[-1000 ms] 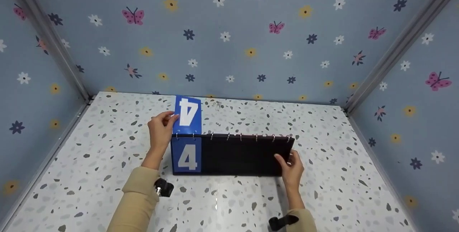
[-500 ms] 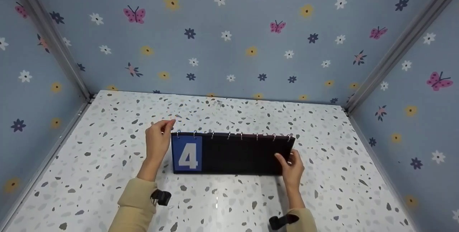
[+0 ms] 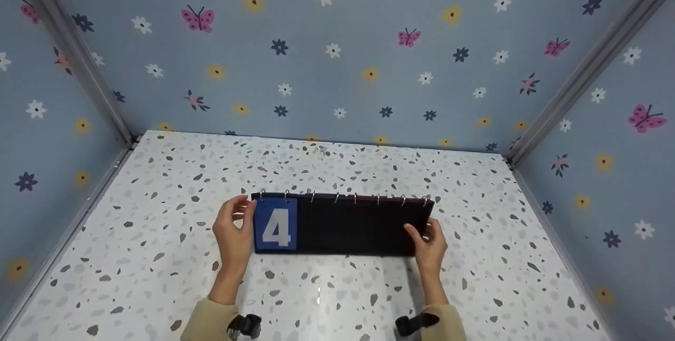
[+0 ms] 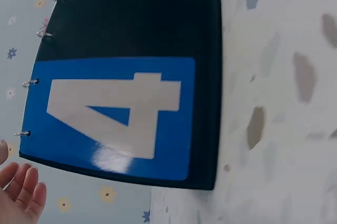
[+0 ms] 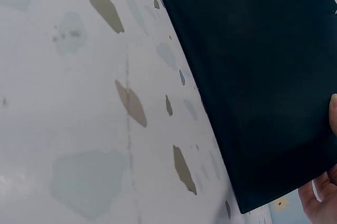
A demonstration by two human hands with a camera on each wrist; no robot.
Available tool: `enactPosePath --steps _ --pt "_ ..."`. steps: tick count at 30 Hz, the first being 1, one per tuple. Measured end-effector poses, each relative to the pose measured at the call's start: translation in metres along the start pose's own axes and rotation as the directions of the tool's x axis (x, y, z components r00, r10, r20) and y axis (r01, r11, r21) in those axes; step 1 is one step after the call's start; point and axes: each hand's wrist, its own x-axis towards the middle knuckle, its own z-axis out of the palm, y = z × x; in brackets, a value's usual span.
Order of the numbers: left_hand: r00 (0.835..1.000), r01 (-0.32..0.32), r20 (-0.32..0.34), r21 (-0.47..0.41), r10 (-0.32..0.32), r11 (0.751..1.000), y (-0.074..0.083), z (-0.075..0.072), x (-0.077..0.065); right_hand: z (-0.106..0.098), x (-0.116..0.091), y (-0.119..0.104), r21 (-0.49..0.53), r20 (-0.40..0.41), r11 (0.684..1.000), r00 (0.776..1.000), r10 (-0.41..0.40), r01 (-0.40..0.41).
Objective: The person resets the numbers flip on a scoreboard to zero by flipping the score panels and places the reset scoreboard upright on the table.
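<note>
A black flip scoreboard stands tilted on the speckled table, with metal rings along its top edge. A blue card bearing a white 4 hangs at its left end; in the left wrist view the same card appears sideways. The person's right hand grips the scoreboard's right end, thumb on the front and fingers behind. Beside the upper left corner is the left hand, its fingers loosely bent. The left wrist view shows the left hand's fingers just off that corner, holding nothing.
The white speckled table runs back to a blue wall printed with flowers and butterflies. Similar panels close in the left and right sides. Each wrist carries a black strap mount.
A raised blue 4 card behind the rings has gone over the back, out of sight. The left hand has let it go and come down beside the upper left corner. The right hand stays put.
</note>
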Motion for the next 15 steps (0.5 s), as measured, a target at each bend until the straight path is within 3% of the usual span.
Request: enactPosePath --steps 8,15 --pt "1.000 0.028 -0.001 -0.010 -0.028 1.000 -0.008 0.002 -0.024 -0.001 0.000 -0.002 -0.014 -0.007 1.000 1.000 0.022 -0.022" --pt "0.998 0.060 -0.005 -0.003 -0.060 0.998 -0.014 0.006 -0.037 -0.002 -0.005 -0.026 0.002 -0.002 1.000 1.000 -0.011 0.011"
